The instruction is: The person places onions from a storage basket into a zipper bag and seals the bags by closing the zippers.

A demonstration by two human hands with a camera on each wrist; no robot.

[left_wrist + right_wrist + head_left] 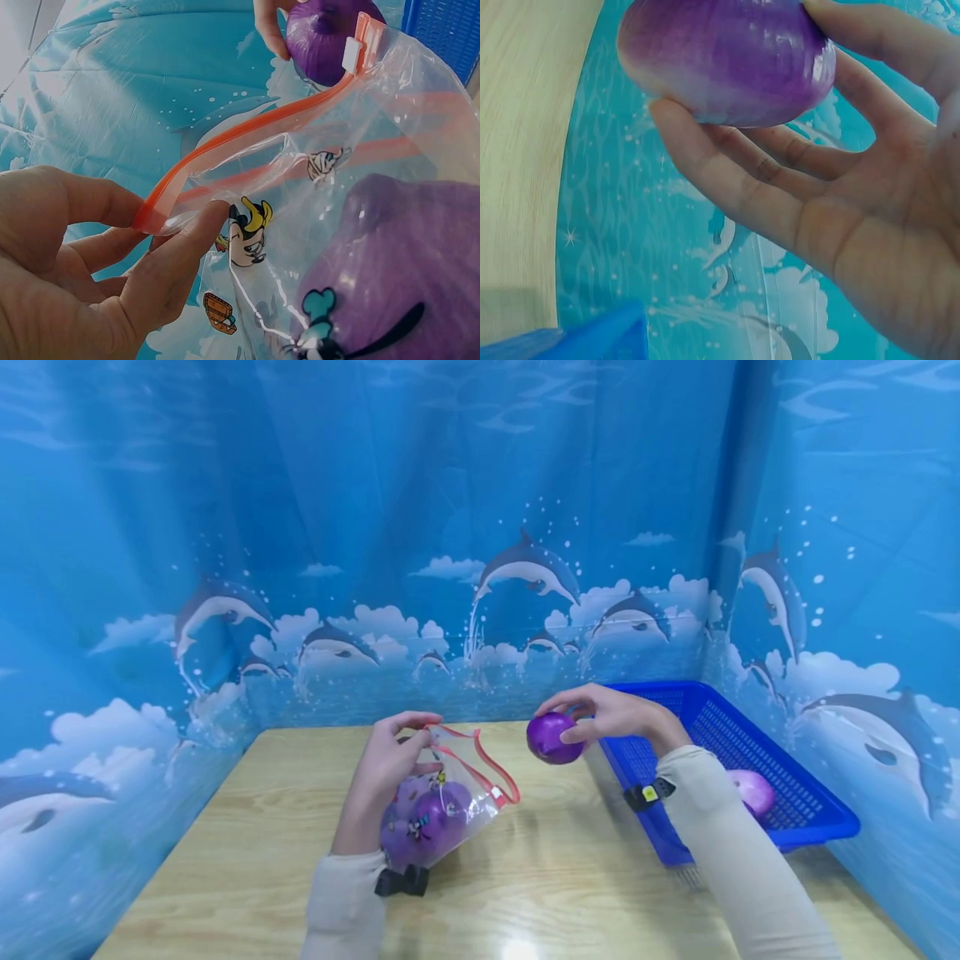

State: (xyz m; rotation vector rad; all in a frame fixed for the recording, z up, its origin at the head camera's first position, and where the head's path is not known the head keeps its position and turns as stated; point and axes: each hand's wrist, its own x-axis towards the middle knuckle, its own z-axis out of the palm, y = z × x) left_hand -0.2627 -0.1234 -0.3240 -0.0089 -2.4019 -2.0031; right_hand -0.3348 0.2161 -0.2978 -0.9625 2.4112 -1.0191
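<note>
My left hand (382, 764) pinches the upper corner of a clear zip bag (480, 806) with a red-orange zip edge, a white slider and cartoon prints. The mouth of the bag gapes toward the right. Inside it lies at least one purple onion (375, 270), seen through the film. To the right of the bag, my right hand (618, 714) grips another purple onion (727, 60) between thumb and fingers, raised above the table. Its pointed tip faces the bag side, and the right wrist view shows a paler underside.
On the right of the wooden table (277, 827) stands a blue plastic basket (813, 835), partly behind my right forearm. A pinkish-purple onion (752, 793) sits in it. Blue curtains (375, 527) printed with dolphins enclose the table at the back and sides.
</note>
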